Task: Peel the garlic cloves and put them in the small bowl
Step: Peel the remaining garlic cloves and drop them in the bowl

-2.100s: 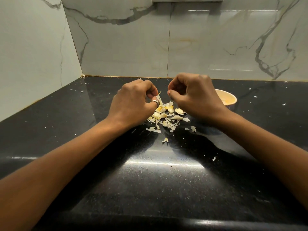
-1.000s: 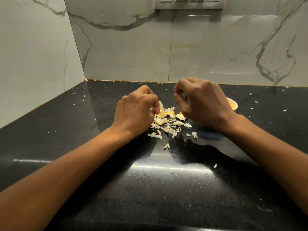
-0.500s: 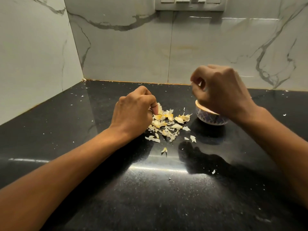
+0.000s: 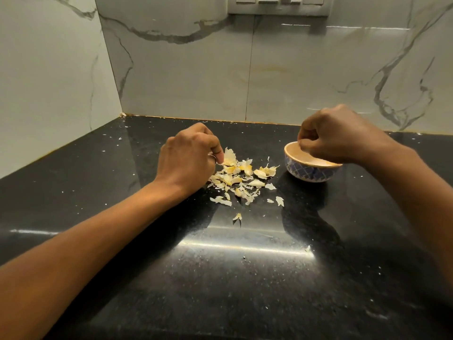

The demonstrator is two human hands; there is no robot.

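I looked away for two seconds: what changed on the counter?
The right hand moved right, from beside the left hand above the garlic skins to the small bowl, its curled fingertips now at the rim; what it holds is hidden. The left hand stayed at the skins, fingers curled; bowl and skins lie as before.

Countertop (image 4: 245, 278) in a corner between left wall (image 4: 49, 82) and back wall (image 4: 282, 69). Near its middle, a pile of garlic skins (image 4: 241, 176), one stray skin (image 4: 237, 216) lying in front. Small bowl (image 4: 311, 171) just right of the pile. Left hand (image 4: 188, 158) at the pile's left edge; right hand (image 4: 340, 133) over the bowl. Switch plate (image 4: 279, 6) high on the back wall.
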